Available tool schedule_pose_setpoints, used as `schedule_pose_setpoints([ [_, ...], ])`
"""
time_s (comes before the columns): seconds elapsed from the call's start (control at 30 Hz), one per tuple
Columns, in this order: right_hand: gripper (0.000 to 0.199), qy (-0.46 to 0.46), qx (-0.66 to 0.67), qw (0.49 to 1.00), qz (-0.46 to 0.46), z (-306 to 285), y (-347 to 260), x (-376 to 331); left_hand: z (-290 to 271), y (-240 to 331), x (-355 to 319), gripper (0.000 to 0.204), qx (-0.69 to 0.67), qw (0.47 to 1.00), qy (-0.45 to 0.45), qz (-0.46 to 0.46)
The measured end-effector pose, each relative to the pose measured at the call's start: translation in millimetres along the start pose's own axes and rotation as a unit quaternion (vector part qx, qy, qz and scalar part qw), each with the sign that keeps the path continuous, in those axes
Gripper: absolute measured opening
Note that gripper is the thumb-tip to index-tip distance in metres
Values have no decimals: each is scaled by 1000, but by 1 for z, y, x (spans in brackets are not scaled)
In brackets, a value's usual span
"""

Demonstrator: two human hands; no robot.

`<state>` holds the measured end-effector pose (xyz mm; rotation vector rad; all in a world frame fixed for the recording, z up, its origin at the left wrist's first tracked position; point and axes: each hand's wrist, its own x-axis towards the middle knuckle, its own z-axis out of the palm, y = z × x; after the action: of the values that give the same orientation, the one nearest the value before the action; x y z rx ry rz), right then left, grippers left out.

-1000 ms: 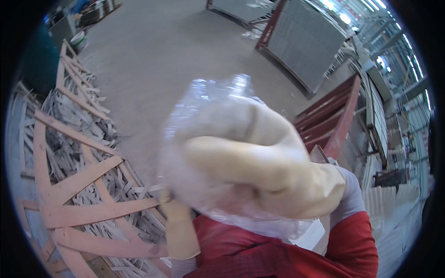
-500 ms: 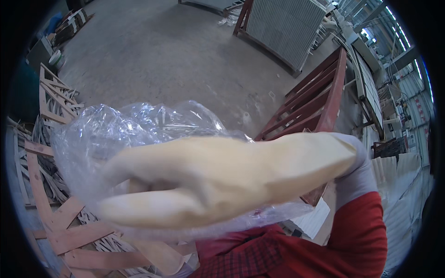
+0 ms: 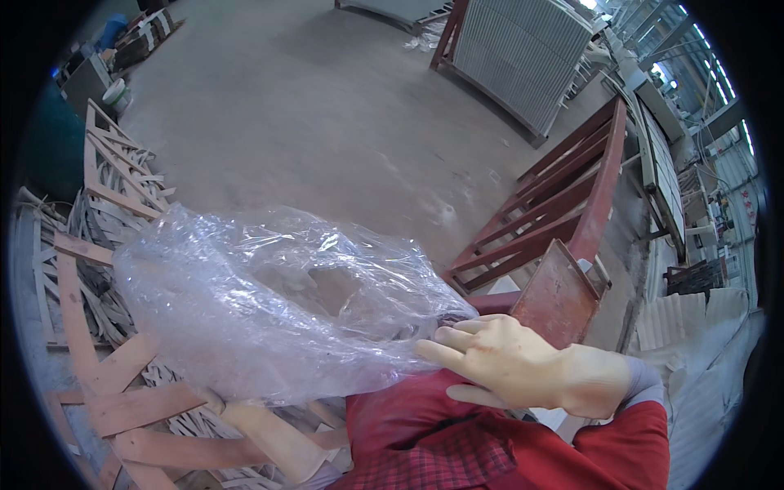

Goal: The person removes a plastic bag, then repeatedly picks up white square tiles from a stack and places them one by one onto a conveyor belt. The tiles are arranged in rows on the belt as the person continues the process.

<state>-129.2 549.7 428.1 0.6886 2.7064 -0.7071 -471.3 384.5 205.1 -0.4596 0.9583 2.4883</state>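
A crumpled, shiny mass of clear plastic film (image 3: 245,327) spreads in front of my body, with a gap showing through its middle. My left hand (image 3: 257,429), in a pale yellow rubber glove, is at the film's lower left edge. Its fingers are mostly hidden by the film, which it appears to grip from below. At the film's right end is my right hand (image 3: 518,363), gloved the same way. Its fingers are stretched out and apart, the tips against the film's edge, with the thumb lower and separate.
Pink-brown wooden slats (image 3: 147,408) form a crate on the left, filled with pale strips (image 3: 98,286). A red metal frame (image 3: 563,188) stands to the right, with a rusty plate (image 3: 559,294) nearer me. Farther off, a rack of ribbed grey panels (image 3: 518,65) rests on the concrete floor (image 3: 310,122).
My right hand has moved from across the middle, close to the camera, down and right to the film's right end. The film now looks flatter. My left hand stays low at its edge.
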Motion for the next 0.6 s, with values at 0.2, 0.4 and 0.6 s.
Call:
schedule_pose_setpoints([
  [0.2,55,-4,-40,999,-5,-39,-4,25,16,13,2,57,125,988,-78,51],
  [0.4,78,22,197,979,41,-53,13,100,66,16,-11,59,58,975,-215,24],
  [0.6,90,-2,464,885,-33,-32,53,201,103,-13,28,59,75,964,-255,-13],
])
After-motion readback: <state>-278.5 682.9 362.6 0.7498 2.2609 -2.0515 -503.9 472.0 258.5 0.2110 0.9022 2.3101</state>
